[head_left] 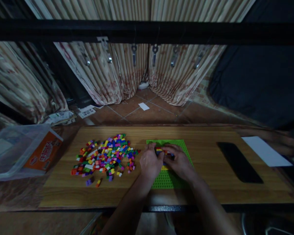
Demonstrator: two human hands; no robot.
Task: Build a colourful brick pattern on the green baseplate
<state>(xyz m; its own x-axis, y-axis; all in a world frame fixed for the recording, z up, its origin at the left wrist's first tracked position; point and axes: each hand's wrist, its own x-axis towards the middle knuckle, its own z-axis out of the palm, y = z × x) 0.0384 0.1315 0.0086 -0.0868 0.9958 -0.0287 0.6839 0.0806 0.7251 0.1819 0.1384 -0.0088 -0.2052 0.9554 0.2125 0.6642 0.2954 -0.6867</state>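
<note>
A green studded baseplate (165, 182) lies on the wooden table. On its middle stands a small build of toy bricks (165, 167), with red, yellow and blue showing between my hands. My left hand (150, 161) has its fingers curled against the left side of this build. From the right, my right hand (180, 162) closes its thumb and fingers on the bricks at the build's upper part. The fingers hide much of the build, so the exact brick under each fingertip cannot be made out.
Many loose coloured bricks (110, 153) are spread on the table to the left. A clear plastic box (17, 150) with an orange label stands beyond the left edge. A black flat object (240, 162) and a white sheet (267, 150) lie at the right. Metal hooks hang ahead.
</note>
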